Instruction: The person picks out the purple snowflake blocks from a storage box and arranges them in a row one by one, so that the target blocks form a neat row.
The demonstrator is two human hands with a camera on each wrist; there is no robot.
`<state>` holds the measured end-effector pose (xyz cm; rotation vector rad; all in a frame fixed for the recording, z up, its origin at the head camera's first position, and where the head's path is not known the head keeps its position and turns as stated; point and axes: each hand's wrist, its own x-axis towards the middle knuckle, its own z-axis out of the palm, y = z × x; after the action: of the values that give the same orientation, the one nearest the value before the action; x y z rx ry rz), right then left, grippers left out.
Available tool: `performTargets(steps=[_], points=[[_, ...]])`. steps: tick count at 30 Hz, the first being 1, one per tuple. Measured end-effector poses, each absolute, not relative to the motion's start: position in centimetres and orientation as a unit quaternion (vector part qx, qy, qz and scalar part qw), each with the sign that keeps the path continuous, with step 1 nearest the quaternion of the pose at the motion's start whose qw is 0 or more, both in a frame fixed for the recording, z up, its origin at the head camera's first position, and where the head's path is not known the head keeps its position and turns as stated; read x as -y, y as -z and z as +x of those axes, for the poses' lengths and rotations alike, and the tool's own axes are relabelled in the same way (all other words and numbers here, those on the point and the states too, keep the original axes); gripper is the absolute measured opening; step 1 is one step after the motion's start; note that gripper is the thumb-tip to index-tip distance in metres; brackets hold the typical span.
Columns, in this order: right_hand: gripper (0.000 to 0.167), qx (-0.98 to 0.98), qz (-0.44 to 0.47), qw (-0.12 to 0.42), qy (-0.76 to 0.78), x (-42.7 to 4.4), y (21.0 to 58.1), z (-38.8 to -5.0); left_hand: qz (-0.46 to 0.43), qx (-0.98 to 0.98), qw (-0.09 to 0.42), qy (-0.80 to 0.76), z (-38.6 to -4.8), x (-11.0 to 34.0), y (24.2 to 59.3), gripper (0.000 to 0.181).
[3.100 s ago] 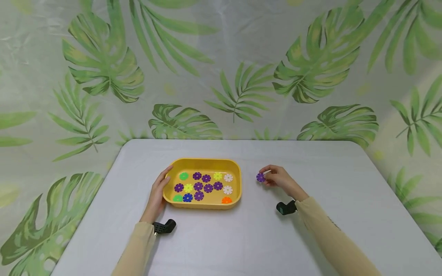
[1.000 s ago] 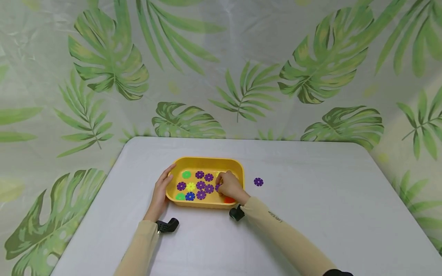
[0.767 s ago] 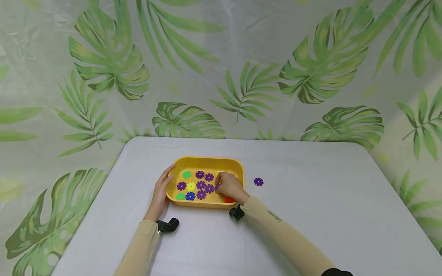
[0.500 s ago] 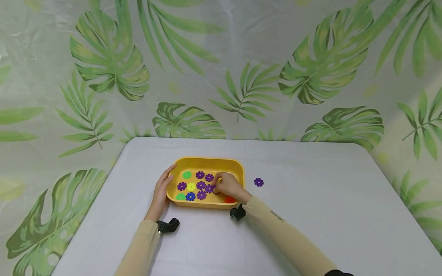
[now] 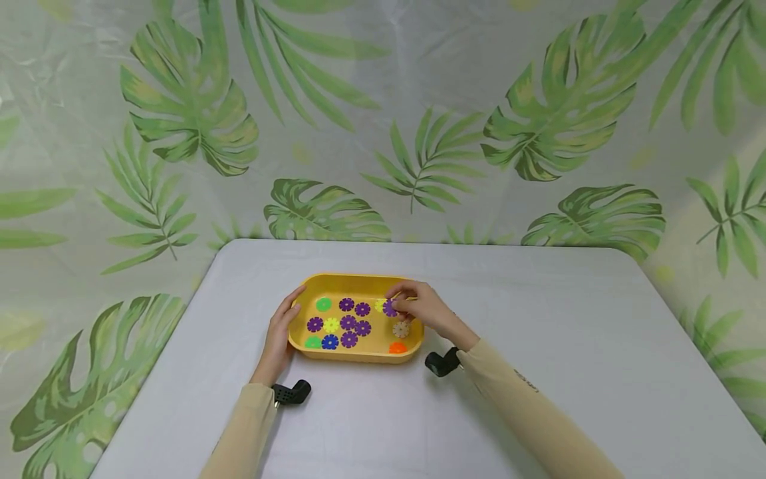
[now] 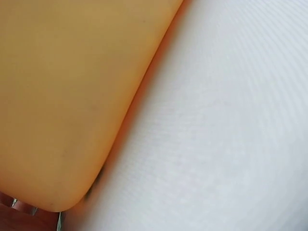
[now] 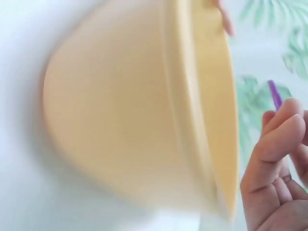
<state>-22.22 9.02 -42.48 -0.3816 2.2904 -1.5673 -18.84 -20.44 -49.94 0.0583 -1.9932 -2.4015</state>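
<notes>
A yellow tray (image 5: pixel 359 356) holds several flower-shaped plastic discs, many of them purple (image 5: pixel 348 339). My left hand (image 5: pixel 278 336) grips the tray's left end at the rim; in the left wrist view only a bit of its fingers (image 6: pixel 29 216) shows beside the tray wall. Over the tray's right end, my right hand (image 5: pixel 427 309) pinches a purple snowflake disc (image 5: pixel 390 307) between thumb and fingertips. The right wrist view shows that disc (image 7: pixel 275 94) edge-on, raised above the rim.
Inside the tray lie green (image 5: pixel 324 304), yellow (image 5: pixel 331 324), blue (image 5: pixel 330 342), white (image 5: pixel 400 329) and orange (image 5: pixel 397 348) discs. A white cloth covers the table (image 5: pixel 538 299). Behind it hangs a leaf-patterned curtain (image 5: pixel 419 120).
My right hand set one purple disc on the table, reached into the tray, and has lifted another up and rightward. The disc on the table is now hidden behind that hand. My left hand stays put.
</notes>
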Motion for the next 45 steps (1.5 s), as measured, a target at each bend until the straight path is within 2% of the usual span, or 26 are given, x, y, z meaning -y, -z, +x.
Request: performTargets(steps=[4,9,14,20,25,30,34,40,45], points=[[0.021,-0.803,-0.110,0.131,0.570,-12.9,42.7,-23.0,0.017,0.642,0.014,0.766,-18.7,20.4,50.1,0.042],[0.023,-0.803,-0.064,0.109,0.583,-17.8,44.3,-23.6,0.019,0.640,0.017,0.768,-18.5,20.5,50.1,0.042],[0.026,-0.808,-0.023,0.129,0.574,-20.9,46.0,-23.5,0.022,0.640,0.015,0.768,-18.5,20.6,50.1,0.042],[0.027,-0.825,-0.019,0.155,0.543,-21.9,47.4,-23.2,0.027,0.641,0.017,0.767,-18.4,20.5,50.0,0.042],[0.027,-0.851,-0.015,0.156,0.501,-21.6,47.7,-23.1,0.017,0.638,0.021,0.769,-18.4,20.4,50.0,0.042],[0.025,-0.882,-0.038,0.109,0.458,-20.7,47.0,-23.1,0.010,0.638,0.023,0.770,-18.5,20.4,49.9,0.042],[0.024,-0.862,-0.064,0.084,0.495,-18.8,45.6,-23.0,0.008,0.637,0.026,0.770,-18.5,20.4,49.9,0.042],[0.027,-0.784,-0.103,0.125,0.600,-14.0,43.4,-22.5,0.004,0.641,0.029,0.767,-18.8,20.3,50.1,0.042],[0.031,-0.755,-0.136,0.185,0.614,-9.8,42.9,-21.9,0.002,0.651,0.031,0.758,-18.9,20.3,50.2,0.042]])
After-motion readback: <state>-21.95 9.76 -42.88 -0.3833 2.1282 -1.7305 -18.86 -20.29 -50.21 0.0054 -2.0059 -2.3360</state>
